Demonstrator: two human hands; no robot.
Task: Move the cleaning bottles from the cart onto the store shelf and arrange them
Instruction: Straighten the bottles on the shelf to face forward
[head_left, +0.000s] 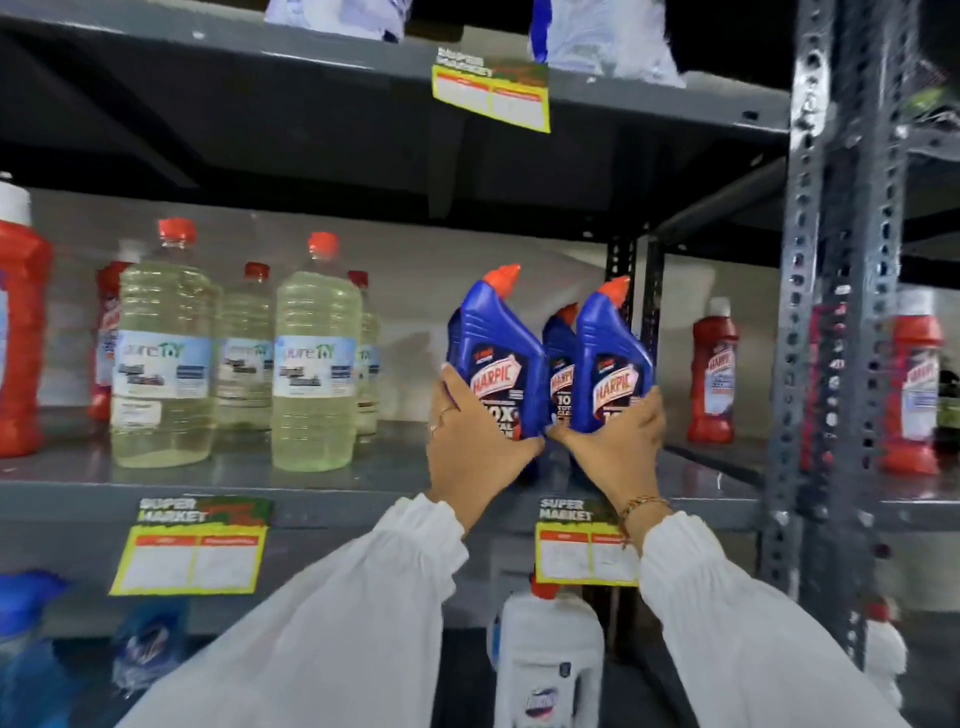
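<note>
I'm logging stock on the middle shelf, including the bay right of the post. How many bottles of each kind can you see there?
Blue angled-neck plastic Harpic bottles with orange caps: 3, two of them in the grip of the left hand and right hand
Clear plastic bottles of pale yellow liquid, red caps: 4
Red plastic bottles: 4
Total: 11

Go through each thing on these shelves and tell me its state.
Left hand: gripping left Harpic bottle, upright.
Right hand: gripping right Harpic bottle, upright.
Third Harpic bottle: upright behind them.
Clear yellow-liquid bottles: standing, capped.
Red bottle: standing, capped.
</note>
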